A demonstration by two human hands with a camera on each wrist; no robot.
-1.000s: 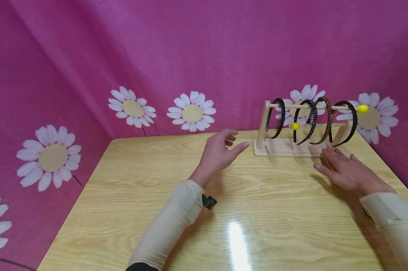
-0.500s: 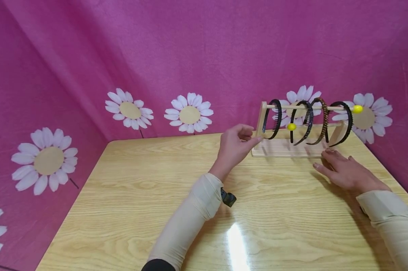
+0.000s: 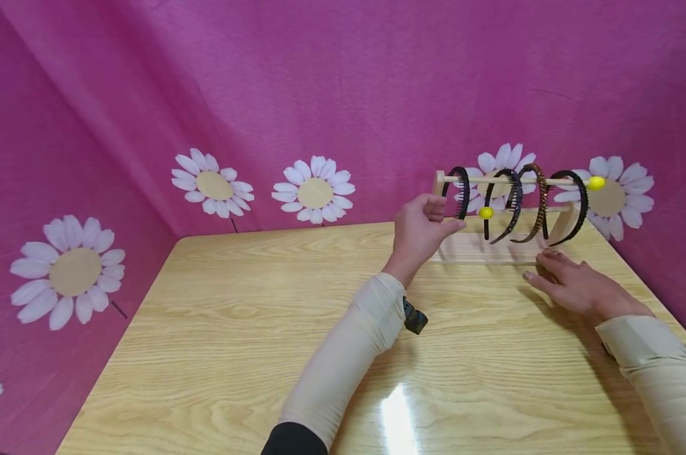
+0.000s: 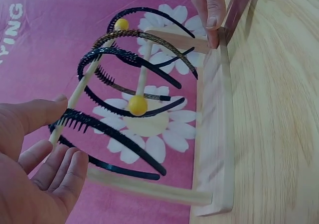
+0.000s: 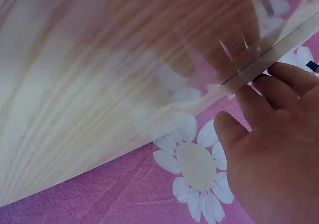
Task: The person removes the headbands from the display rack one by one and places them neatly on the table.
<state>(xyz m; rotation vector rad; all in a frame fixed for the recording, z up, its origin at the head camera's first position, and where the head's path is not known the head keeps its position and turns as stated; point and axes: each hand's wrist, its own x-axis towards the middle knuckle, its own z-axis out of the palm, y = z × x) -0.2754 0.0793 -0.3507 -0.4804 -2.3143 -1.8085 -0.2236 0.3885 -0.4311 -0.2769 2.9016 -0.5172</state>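
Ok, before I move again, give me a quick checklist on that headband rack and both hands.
1. Rack upright on the table: ok.
2. Right hand at the right end of the base: ok, fingertips at its edge.
3. Left hand at the leftmost headband: ok.
4. Firm grip on that headband: not ok, thumb and fingers stand apart.
5. Thumb touching it: cannot tell.
6. Clear slide along the top rod to its yellow tip: not ok, three other headbands hang between.

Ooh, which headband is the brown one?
The third headband from the left in the head view, on the wooden rack. It's brownish, while the other three headbands look black or very dark.
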